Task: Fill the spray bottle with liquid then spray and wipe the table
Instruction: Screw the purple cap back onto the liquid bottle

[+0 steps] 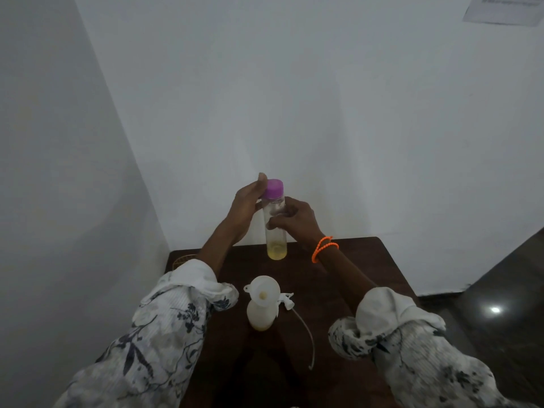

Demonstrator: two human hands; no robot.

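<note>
We see both hands raised at frame center around a clear bottle (276, 231), held upright with a little yellow liquid at its bottom, just above the far edge of the dark table (365, 260). Left hand (245, 207) wraps the upper part, fingers beside the purple cap (273, 189). Right hand (297, 219) grips the bottle's middle, fingers curled on it; orange bracelet (323, 248) on that wrist. Lower center, the white spray bottle (260, 315) stands on the table with a white funnel (263, 290) in its neck. The spray head (287, 300) with its dip tube lies just right of it. Paper sheet (503, 8) on the wall, upper right.
</note>
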